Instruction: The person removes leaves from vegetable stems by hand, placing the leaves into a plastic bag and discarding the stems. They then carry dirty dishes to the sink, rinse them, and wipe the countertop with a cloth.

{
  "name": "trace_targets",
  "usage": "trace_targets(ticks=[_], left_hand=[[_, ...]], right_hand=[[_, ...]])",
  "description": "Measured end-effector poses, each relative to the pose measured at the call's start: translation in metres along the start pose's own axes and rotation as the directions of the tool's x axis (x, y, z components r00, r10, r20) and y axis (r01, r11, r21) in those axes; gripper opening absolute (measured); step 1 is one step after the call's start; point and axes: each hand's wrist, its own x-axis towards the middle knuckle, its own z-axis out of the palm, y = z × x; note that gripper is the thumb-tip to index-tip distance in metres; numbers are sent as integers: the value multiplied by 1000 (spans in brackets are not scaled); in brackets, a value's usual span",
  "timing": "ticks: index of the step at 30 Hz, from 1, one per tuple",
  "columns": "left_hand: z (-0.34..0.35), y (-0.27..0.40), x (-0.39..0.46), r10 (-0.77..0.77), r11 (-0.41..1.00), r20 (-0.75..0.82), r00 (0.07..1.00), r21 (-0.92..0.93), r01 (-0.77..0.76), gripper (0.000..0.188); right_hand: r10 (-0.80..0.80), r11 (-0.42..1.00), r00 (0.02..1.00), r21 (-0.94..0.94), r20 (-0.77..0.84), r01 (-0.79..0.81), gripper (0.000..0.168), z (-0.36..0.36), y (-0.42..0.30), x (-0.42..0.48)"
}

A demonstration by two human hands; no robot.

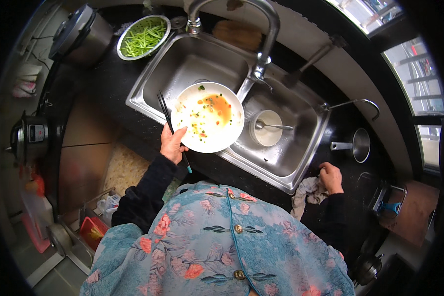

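My left hand point(174, 143) holds a white plate point(207, 117) by its rim, together with a pair of dark chopsticks point(165, 110). Orange sauce and bits of chopped green and red food lie on the plate, which is over the front of the double-basin steel sink point(222, 63). On the counter at the right, my right hand point(331, 177) grips a crumpled, greyish cloth point(305, 192). In the right basin stands a white bowl point(267, 140) with a metal spoon point(277, 127) in it.
A colander point(123, 53) of cut green vegetables stands left of the curved faucet point(273, 33). The counter also holds a large cooker point(92, 40) at the upper left and a small saucepan point(361, 145) at the right. A wooden cutting board point(410, 212) is at the far right.
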Motion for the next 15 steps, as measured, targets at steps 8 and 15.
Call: trace_targets(ticks=[8,15], left_hand=[[8,-8,7,-68,996,41,997,-51,70,36],[-11,-4,27,-52,993,-77,996,-108,44,30]], right_hand=[[-35,941,981,-337,-192,-32,58,-21,-37,-25],[-416,792,882,389,-219,471,39,-13,-185,33]])
